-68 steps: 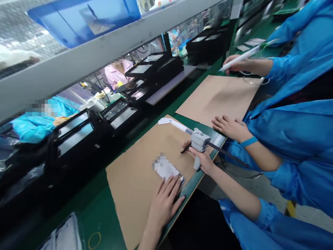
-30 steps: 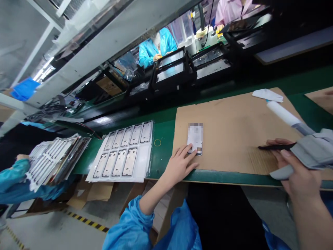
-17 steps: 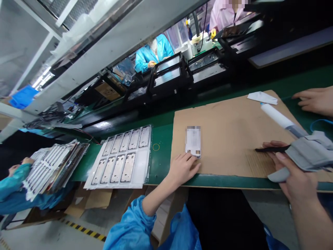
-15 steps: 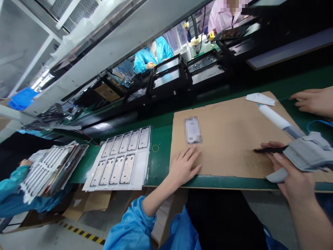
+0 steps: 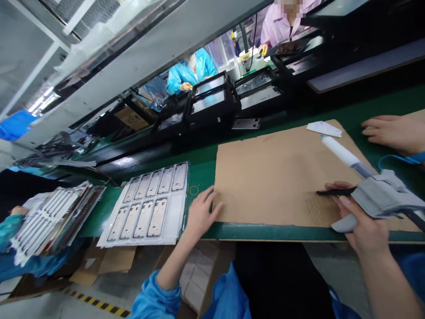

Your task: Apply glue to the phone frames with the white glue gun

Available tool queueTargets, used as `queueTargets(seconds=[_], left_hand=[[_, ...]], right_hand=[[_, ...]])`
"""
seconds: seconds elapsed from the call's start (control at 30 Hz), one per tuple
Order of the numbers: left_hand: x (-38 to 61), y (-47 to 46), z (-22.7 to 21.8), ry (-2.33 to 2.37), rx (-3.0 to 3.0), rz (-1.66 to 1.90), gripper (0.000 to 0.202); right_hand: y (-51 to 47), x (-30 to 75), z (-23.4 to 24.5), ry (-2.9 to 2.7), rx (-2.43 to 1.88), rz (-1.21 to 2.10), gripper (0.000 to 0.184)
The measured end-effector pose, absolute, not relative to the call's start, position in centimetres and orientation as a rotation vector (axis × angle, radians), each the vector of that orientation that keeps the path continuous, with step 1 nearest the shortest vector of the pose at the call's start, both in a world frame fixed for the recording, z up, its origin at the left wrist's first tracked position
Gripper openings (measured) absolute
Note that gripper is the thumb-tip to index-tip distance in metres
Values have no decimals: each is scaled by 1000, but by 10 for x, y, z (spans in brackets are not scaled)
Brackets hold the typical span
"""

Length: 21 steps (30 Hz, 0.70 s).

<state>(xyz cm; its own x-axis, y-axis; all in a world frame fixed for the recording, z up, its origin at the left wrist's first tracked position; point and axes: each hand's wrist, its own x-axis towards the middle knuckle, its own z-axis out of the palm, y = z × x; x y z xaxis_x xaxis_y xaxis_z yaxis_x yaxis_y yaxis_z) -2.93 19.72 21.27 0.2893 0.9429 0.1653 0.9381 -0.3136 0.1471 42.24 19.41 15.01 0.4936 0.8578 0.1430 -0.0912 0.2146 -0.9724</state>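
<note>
My left hand point(image 5: 201, 213) has its fingers spread and holds nothing. It is over the left edge of a cardboard sheet point(image 5: 262, 177), beside a white tray point(image 5: 174, 221) of metal phone frames point(image 5: 157, 217). My right hand point(image 5: 363, 226) is wrapped around a grey dispensing gun point(image 5: 373, 195) at the sheet's right side. A white syringe with a blue tip point(image 5: 340, 150) points up and left from the gun, and a black bar sticks out by my fingers. One phone frame point(image 5: 246, 123) lies on the green surface behind the cardboard.
A folded white paper point(image 5: 324, 129) lies at the sheet's far corner. Another person's hand point(image 5: 390, 133) rests at the right. Black trays point(image 5: 212, 106) stand at the back, under a slanting grey beam point(image 5: 139, 57). At far left someone holds stacked trays point(image 5: 49, 221).
My left hand has moved left, off the middle of the cardboard. The phone frame on the sheet is gone from there, and one now lies behind it. My right hand keeps its grip.
</note>
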Motion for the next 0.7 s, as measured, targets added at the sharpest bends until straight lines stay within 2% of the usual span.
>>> queueTargets(seconds=[0.1,0.37,0.6,0.7], left_hand=[[-85,198,217,2148,2326,388,44],[-208,179,243,2807,1553,192,56],[-199,163,238,2891,1411,80,71],[-187,158,237,2916,1426,-78,79]], right_hand=[[190,420,168,-517,-1136,976,45],[187,421,174,-474,-1193,905,36],[189,421,176,-464,-1208,920,31],[194,424,173,-477,-1193,927,33]])
